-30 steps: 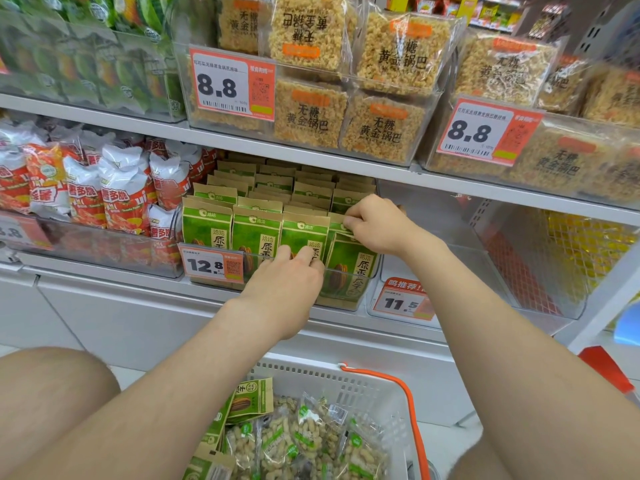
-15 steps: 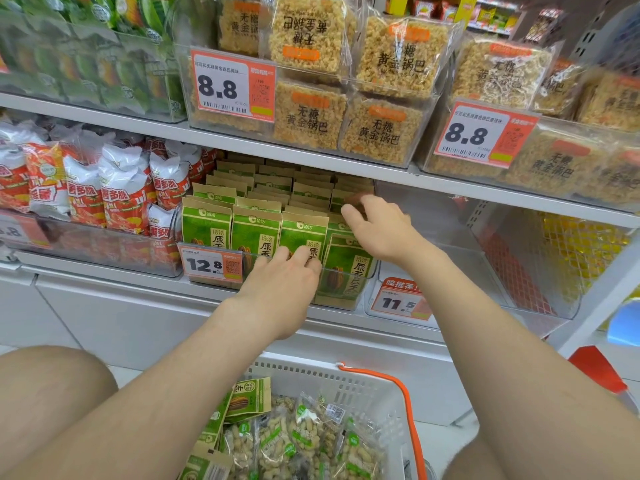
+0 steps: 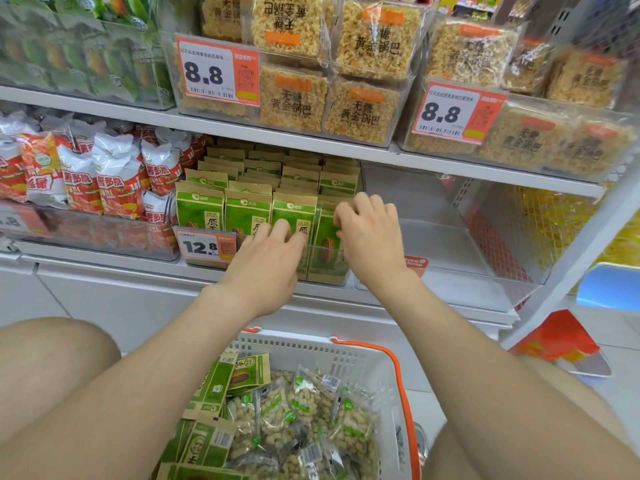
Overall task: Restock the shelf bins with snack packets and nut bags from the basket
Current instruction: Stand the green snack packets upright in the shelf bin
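I am reading 8.8 on a price tag (image 3: 217,72) at eleven o'clock, clipped to a clear bin (image 3: 401,109). A second tag (image 3: 459,112) at one o'clock is showing 8.8 too. The rice-crust packs (image 3: 292,102) are carrying 无糖 黄金锅巴. At nine o'clock from my left hand (image 3: 266,268), a third tag (image 3: 204,245) is showing 12.8. The green packets (image 3: 200,209) are bearing 洽洽 and 原.

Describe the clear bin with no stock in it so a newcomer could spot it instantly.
Look under the right-hand 8.8 price tag, on the shelf level below. There, right of the bin packed with green seed packets, sits a clear plastic bin. Unlike that full bin, it shows only its bare transparent floor and an orange tag at its front.
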The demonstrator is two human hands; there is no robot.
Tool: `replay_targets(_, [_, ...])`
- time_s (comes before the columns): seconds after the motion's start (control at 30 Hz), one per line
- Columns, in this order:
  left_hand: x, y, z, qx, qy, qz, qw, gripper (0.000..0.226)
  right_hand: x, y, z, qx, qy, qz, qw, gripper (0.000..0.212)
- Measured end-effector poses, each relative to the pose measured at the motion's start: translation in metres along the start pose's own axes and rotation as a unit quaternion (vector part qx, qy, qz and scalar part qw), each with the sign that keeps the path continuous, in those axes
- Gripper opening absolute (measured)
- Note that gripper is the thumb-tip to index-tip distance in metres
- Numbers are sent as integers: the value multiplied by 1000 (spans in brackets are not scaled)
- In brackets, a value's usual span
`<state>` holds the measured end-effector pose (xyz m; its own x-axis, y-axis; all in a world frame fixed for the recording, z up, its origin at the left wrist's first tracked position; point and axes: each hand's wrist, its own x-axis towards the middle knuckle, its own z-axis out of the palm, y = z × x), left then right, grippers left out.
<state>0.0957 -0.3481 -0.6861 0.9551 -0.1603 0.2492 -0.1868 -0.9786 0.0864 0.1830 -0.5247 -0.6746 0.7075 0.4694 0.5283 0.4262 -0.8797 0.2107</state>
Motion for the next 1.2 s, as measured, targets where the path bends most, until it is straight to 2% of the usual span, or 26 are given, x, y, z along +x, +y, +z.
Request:
replay_targets(0.07, [-4,1,-1,-2,-7,5,1000,26,-7,-8,1,-11,-42,2,999,20])
replay_targets(0.13, [-8,-1,2,-12,-50,1,999,14,-15,-18,-5,6,-49,-4,999,18])
replay_targets(0.23, [-14,-8,18,5,-177,-25,984,13,-25,-40,-24,59,-40,-50,996,12])
replay_targets(0.3, [-20,-14,36,43,-284,-33,957,18,-37,-57,-30,95,-125,-95,983,11])
replay_targets(0.4, [-32,-20,64,68,-386,-37,919,23,-59,-74,-29,100,-281,-121,947,8])
replay_targets(0.53, [-56,-20,97,112,-490,22,864,36,-79,-89,-19,85,-374,-177,907,32])
replay_targets(0.63, [-72,-23,121,92,-561,22,822,45,-82,-95,-19,84,-440,-199,872,28])
replay_targets(0.7, [-83,-23,136,110,-599,31,793,58,-80,-99,-19,96,-464,-207,856,29])
replay_targets(0.77, [-91,-24,151,142,-618,49,772,67,-76,-103,-21,105,-473,-215,848,24])
replay_targets(0.83, [-96,-26,158,160,-624,55,763,56,-71,-108,-22,105,-476,-229,843,13])
replay_targets(1.0, [-92,-23,152,135,-599,35,789,15,-67,-114,-24,110,-476,-244,838,33])
replay_targets(1.07, [-89,-27,154,129,-595,22,793,18,-68,-114,-27,110,-478,-247,836,27])
replay_targets(1.13, [-86,-33,154,108,-591,-7,800,24,-69,-112,-30,99,-480,-243,837,11])
replay_targets(1.2, [-80,-37,148,72,-562,-30,823,22,-69,-108,-34,98,-484,-233,838,26])
